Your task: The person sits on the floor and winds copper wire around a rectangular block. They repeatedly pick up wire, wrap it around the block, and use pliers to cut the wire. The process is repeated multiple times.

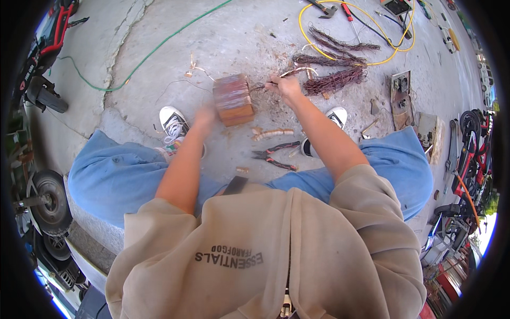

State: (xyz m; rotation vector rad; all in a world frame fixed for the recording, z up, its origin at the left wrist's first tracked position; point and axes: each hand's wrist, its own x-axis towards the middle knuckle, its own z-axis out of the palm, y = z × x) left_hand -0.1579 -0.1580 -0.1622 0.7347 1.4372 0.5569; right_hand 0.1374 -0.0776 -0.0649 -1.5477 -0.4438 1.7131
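A boxy brown block [234, 101] with a streaked reddish-purple top, like a transformer core, sits on the concrete between my shoes. My left hand [203, 119] is at its left side, smeared by motion, so its fingers cannot be read. To the right of the block, my right hand [287, 89] is closed on thin dark wire, with a whitish strip beside its fingers. Bundles of dark reddish wire [337, 81] lie just beyond that hand. On the ground below the block are pliers [276, 156] with red and black handles and a segmented tan strip [272, 134].
A yellow hose [301, 24] loops at the far right around a hammer [328, 10] and a red-handled screwdriver [348, 13]. A green hose [159, 45] crosses the far left. Metal housing parts [402, 95] lie right of my right shoe [337, 115]. Motorbikes stand along both sides.
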